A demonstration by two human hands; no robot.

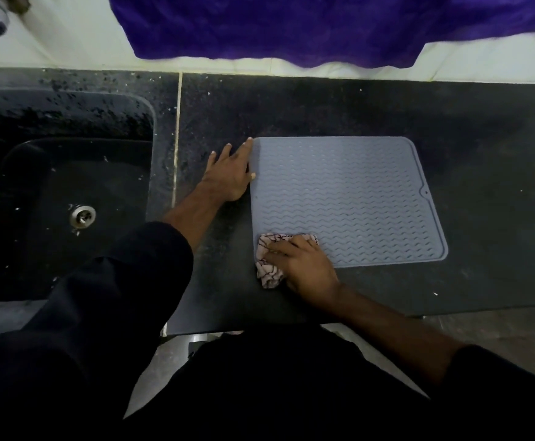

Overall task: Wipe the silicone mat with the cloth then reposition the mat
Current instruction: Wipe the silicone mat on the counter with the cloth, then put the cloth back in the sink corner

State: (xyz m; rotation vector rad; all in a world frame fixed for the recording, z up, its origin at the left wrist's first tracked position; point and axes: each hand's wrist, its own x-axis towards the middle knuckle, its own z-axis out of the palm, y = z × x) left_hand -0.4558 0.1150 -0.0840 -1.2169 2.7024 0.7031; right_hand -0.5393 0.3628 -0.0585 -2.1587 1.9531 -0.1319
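Silicone mat (349,198): grey-blue, rectangular, wave-ribbed, raised rim, lying flat on dark speckled worktop (482,154) to the right of the sink. Cloth (267,265): pale with dark line pattern, bunched, at the mat's near-left corner, partly overhanging onto the worktop. Right hand (304,265): fingers curled over the cloth, grasping it and pressing it down. Left hand (231,173): flat, fingers extended, against the mat's left edge. Black sink (5,186) with metal drain (82,215). Purple towel (291,23) hanging behind.
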